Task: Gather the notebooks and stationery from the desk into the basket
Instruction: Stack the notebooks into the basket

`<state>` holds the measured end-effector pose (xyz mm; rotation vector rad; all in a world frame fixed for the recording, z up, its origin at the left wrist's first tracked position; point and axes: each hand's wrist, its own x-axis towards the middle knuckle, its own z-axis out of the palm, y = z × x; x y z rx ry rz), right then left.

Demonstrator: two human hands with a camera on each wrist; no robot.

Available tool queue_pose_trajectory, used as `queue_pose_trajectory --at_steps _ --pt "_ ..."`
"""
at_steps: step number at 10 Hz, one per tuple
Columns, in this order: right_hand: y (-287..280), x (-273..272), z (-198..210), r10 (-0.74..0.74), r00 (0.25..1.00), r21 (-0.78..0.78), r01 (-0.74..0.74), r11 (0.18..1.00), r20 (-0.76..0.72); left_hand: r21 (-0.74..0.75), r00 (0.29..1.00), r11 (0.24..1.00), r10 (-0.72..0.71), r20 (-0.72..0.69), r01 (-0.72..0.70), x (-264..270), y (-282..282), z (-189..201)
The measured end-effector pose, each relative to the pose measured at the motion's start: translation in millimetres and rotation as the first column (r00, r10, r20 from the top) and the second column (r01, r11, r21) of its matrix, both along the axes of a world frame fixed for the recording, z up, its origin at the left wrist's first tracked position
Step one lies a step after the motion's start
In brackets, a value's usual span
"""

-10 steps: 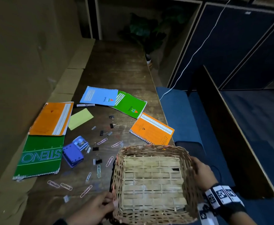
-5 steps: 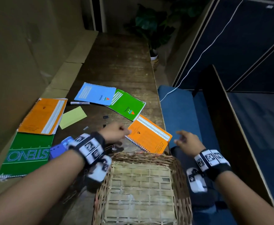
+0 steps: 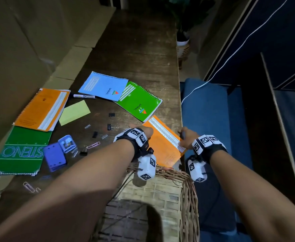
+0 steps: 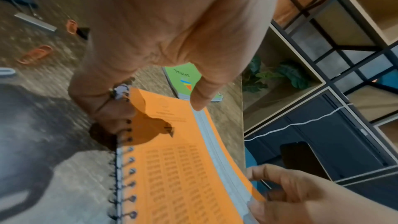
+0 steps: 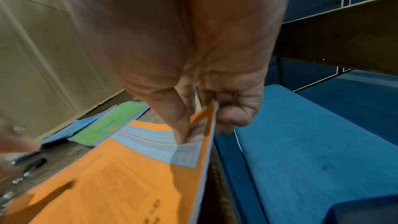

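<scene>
Both hands hold the small orange spiral notebook (image 3: 162,147) at the desk's right edge, just beyond the wicker basket (image 3: 189,198). My left hand (image 3: 141,132) grips its spiral corner (image 4: 125,94), fingers curled under and thumb on the cover. My right hand (image 3: 185,137) pinches the opposite edge (image 5: 206,125), thumb on top and fingers beneath. The orange notebook (image 4: 183,168) is tilted up off the wood. A green spiral notebook (image 3: 138,102) and a blue one (image 3: 104,86) lie beyond it.
On the left of the desk lie a large orange notebook (image 3: 41,109), a green steno pad (image 3: 20,152), a yellow note (image 3: 74,112), a marker (image 3: 83,96), a purple stapler (image 3: 55,157), binder clips (image 3: 110,126) and paper clips (image 3: 92,145). A blue bench (image 3: 207,119) runs along the right.
Both hands left the basket rim, reached forward and took hold of the small orange notebook, which now tilts up from the desk. The view has dropped closer to the desk.
</scene>
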<state>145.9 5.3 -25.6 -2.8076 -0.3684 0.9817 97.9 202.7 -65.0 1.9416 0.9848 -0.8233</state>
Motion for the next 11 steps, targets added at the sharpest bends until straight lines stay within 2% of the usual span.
queue_pose_trajectory --at_steps 1,2,3,4,5,6,7,8,9,10,11 --pt "1 6 6 0.006 1.0 0.01 -0.006 1.0 -0.011 -0.037 0.998 0.999 -0.006 0.058 0.008 -13 -1 25" --pt "-3 4 28 0.006 1.0 0.088 -0.005 0.996 -0.012 -0.157 0.984 0.982 0.123 0.128 -0.103 -33 -3 56" --pt "-7 -4 62 -0.018 1.0 0.273 0.021 0.962 -0.013 -0.227 0.97 0.962 0.19 0.152 -0.153 -31 -1 62" --pt "-8 -30 108 -0.066 0.994 0.552 0.1 0.828 -0.082 -0.282 0.972 0.951 0.173 0.16 -0.123 -35 -5 87" --pt "-12 -70 153 -0.122 0.991 0.718 0.122 0.685 -0.052 -0.308 0.955 0.951 0.125 0.268 -0.037 -44 -18 115" --pt "-27 -114 177 -0.202 0.976 0.827 0.175 0.535 -0.076 -0.416 0.918 0.909 0.158 0.365 0.009 -68 -29 143" --pt "-51 -162 182 -0.324 0.926 0.858 0.318 0.402 -0.192 -0.502 0.867 0.862 0.193 0.459 0.074 -110 -34 171" --pt "-77 -208 161 -0.384 0.889 0.797 0.413 0.442 -0.248 -0.326 0.804 0.918 0.014 0.594 0.225 -161 -30 173" --pt "-96 -248 127 -0.333 0.94 0.576 0.313 0.755 -0.075 -0.274 0.811 0.892 -0.153 0.565 0.359 -213 -27 157" --pt "-94 -273 102 -0.296 0.944 0.367 0.33 0.87 -0.148 -0.2 0.798 0.837 -0.372 0.474 0.509 -241 -29 126" --pt "-79 -281 83 -0.251 0.961 0.16 0.268 0.95 -0.118 -0.144 0.788 0.821 -0.458 0.412 0.553 -244 -37 102"
